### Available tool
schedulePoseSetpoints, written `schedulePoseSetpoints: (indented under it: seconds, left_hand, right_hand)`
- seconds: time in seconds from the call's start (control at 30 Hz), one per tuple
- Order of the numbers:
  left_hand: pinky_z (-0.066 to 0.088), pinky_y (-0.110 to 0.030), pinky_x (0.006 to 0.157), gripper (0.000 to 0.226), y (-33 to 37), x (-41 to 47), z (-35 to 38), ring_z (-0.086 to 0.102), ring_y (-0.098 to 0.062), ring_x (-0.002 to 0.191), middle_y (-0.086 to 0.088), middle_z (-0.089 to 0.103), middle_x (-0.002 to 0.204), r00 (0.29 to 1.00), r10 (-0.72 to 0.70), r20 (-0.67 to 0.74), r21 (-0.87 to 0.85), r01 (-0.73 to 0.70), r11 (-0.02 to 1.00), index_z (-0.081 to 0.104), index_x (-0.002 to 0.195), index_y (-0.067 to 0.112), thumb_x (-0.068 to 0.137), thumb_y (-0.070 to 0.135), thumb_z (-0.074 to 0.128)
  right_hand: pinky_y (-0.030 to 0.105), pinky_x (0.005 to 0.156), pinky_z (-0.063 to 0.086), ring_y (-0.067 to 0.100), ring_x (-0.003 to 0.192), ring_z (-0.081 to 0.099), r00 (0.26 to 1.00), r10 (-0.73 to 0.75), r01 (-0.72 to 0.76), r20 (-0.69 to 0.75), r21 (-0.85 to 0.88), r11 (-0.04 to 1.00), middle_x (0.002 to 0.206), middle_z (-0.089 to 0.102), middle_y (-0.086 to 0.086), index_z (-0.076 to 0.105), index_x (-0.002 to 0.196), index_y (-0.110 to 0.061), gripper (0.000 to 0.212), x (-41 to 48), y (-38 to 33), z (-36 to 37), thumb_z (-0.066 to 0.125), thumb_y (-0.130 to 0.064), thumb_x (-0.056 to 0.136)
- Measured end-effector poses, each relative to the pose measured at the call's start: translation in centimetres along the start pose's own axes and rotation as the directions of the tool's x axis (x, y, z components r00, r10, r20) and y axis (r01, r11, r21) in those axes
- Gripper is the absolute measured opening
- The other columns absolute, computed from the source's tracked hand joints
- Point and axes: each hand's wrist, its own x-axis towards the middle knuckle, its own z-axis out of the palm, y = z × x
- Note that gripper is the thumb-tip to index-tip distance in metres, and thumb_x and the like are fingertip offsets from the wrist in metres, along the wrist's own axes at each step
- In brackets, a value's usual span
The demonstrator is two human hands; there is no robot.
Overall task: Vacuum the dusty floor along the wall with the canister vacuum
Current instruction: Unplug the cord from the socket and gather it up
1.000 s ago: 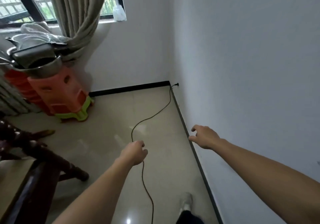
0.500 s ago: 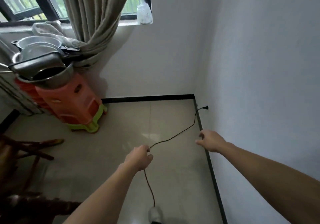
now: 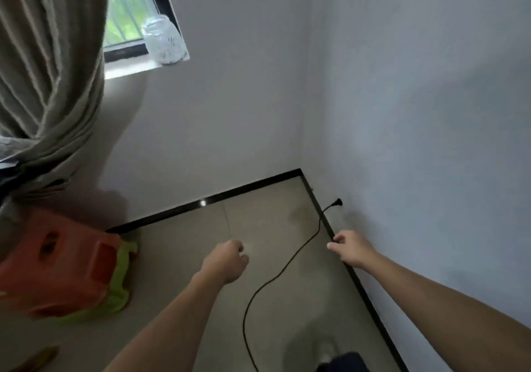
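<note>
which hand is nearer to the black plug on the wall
Right. The right hand is just short of the plug, by the baseboard; the left hand is farther off over the floor, across the cord.

No readable text, label, brand or number — frame blurred.

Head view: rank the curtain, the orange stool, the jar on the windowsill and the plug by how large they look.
1. curtain, cut off by the frame's edge
2. orange stool, also cut off
3. jar
4. plug, by far the smallest
This ranks apparent size only; their distances from the camera differ.
</note>
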Motion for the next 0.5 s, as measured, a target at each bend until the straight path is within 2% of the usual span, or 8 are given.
schedulePoseSetpoints:
  seconds: [0.1, 0.2, 0.3, 0.33, 0.4, 0.5]
  left_hand:
    - [0.047, -0.032, 0.087, 0.04, 2.9, 6.2, -3.0, 0.058, -0.028, 0.11, -0.008, 0.061, 0.123, 0.998, 0.061, -0.005, 0.053, -0.06, 0.997, 0.055, 0.128, 0.02, 0.092, 0.037, 0.049]
    - [0.045, -0.032, 0.084, 0.039, 5.7, 12.5, -4.3, 0.058, -0.027, 0.109, -0.006, 0.063, 0.121, 0.994, 0.106, 0.003, 0.11, -0.106, 0.988, 0.056, 0.127, 0.022, 0.091, 0.035, 0.049]
    - [0.045, -0.031, 0.082, 0.037, 8.3, 19.1, -4.2, 0.059, -0.027, 0.107, -0.004, 0.064, 0.119, 0.99, 0.133, 0.043, 0.129, -0.137, 0.982, 0.056, 0.125, 0.023, 0.091, 0.034, 0.048]
    - [0.046, -0.031, 0.08, 0.037, 9.0, 21.4, -3.9, 0.06, -0.026, 0.105, -0.004, 0.064, 0.118, 0.988, 0.143, 0.064, 0.134, -0.151, 0.979, 0.056, 0.125, 0.023, 0.091, 0.033, 0.047]
    - [0.047, -0.031, 0.078, 0.035, 10.3, 26.2, -3.3, 0.061, -0.026, 0.102, -0.004, 0.065, 0.116, 0.981, 0.168, 0.092, 0.137, -0.18, 0.974, 0.056, 0.125, 0.022, 0.093, 0.033, 0.047]
    - [0.052, -0.035, 0.079, 0.034, 11.8, 32.9, -1.9, 0.062, -0.026, 0.097, -0.005, 0.066, 0.113, 0.976, 0.189, 0.107, 0.087, -0.199, 0.976, 0.058, 0.123, 0.021, 0.092, 0.031, 0.047]
  right_hand:
    - [0.037, 0.093, 0.049, 0.029, 0.104, 0.063, 0.996, 0.072, -0.066, -0.056, 0.089, 0.994, 0.122, 0.061, 0.011, 0.058, 0.124, -0.008, 0.041, 4.8, -0.6, -2.2, 0.061, -0.035, 0.094]
    - [0.037, 0.083, 0.052, 0.028, 0.096, 0.065, 0.985, 0.137, -0.117, -0.102, 0.184, 0.976, 0.105, 0.069, 0.011, 0.066, 0.109, -0.009, 0.029, 10.9, -0.2, -3.2, 0.062, -0.032, 0.093]
    - [0.039, 0.078, 0.054, 0.029, 0.086, 0.069, 0.964, 0.253, -0.217, -0.085, 0.3, 0.929, 0.088, 0.071, 0.011, 0.068, 0.096, -0.009, 0.022, 17.7, 0.6, -3.0, 0.06, -0.029, 0.094]
    - [0.04, 0.075, 0.055, 0.03, 0.083, 0.07, 0.951, 0.301, -0.261, -0.068, 0.339, 0.904, 0.083, 0.071, 0.011, 0.067, 0.091, -0.008, 0.022, 20.0, 1.0, -2.7, 0.06, -0.029, 0.095]
    - [0.036, 0.059, 0.053, 0.029, 0.071, 0.07, 0.913, 0.406, -0.354, -0.032, 0.43, 0.831, 0.073, 0.069, 0.01, 0.064, 0.084, -0.006, 0.024, 24.7, 1.8, -2.0, 0.06, -0.027, 0.095]
    - [0.021, 0.039, 0.038, 0.019, 0.051, 0.06, 0.839, 0.544, -0.453, -0.008, 0.545, 0.706, 0.065, 0.067, 0.01, 0.065, 0.079, -0.002, 0.025, 31.2, 3.0, -0.9, 0.063, -0.023, 0.092]
